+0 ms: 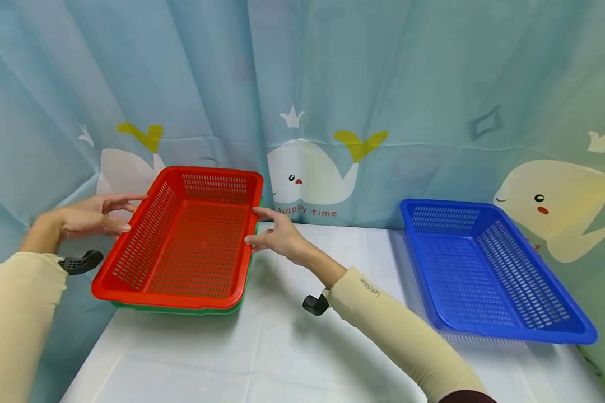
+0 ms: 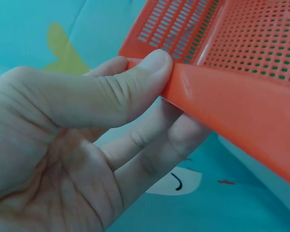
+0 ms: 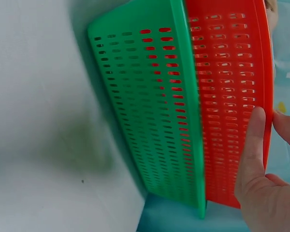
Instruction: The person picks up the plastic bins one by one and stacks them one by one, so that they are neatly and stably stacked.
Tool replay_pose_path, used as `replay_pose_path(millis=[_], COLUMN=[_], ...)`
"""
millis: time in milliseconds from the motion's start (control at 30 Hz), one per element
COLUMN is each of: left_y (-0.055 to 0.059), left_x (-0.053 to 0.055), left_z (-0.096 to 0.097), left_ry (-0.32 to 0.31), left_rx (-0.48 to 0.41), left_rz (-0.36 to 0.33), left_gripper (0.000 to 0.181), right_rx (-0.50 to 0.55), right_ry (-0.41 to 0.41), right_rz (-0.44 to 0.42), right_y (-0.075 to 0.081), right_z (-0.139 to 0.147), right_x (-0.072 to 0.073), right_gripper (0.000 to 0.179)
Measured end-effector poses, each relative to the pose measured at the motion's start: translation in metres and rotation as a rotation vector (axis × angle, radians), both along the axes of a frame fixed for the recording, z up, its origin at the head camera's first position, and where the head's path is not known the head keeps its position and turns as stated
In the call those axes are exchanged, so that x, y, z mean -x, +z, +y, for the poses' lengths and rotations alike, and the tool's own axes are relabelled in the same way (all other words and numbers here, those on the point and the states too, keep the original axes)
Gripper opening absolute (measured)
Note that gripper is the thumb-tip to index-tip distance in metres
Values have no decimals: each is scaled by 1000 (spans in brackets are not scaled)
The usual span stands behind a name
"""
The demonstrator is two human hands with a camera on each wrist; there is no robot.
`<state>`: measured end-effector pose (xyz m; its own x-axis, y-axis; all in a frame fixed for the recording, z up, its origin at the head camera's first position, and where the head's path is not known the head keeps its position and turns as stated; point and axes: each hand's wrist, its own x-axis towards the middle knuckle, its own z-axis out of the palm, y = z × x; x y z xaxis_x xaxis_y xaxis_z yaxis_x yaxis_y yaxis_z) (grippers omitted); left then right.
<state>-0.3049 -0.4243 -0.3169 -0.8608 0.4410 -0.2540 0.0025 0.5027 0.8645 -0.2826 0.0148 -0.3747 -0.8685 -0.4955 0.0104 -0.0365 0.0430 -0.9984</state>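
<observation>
A red plastic basket [image 1: 196, 240] with slotted sides sits partway inside a green basket [image 3: 135, 106], its walls standing well above the green rim. My left hand [image 1: 93, 215] pinches the red basket's left rim, thumb [image 2: 154, 63] on top and fingers underneath. On the opposite side, my right hand [image 1: 279, 238] grips the right rim between thumb and fingers. In the head view the green basket shows only as a strip below the red one.
A blue basket [image 1: 476, 274] stands at the right, stacked on a clear basket [image 1: 476, 339]. The white table [image 1: 302, 347] runs beneath everything. A light blue curtain [image 1: 363, 73] with printed whales hangs close behind.
</observation>
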Motion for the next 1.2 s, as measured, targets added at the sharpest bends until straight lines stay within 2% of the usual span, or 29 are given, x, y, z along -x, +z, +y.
replay_pose_path(millis=[400,700,1200], left_y=[-21,-31,-45], left_x=[3,6,11], left_z=[-1,1,3], left_ry=[58,36,19], left_rx=[-18,-33,-1], left_rz=[-26,-39,-52], left_gripper=[73,75,81], right_rx=[-33,-58,-94], right_ry=[-24,-52,-78], right_rz=[-11,-32,-49], right_y=[-12,-20,-32], right_z=[-4,-7,-10], right_x=[4,5,8], right_gripper=[79,78,79])
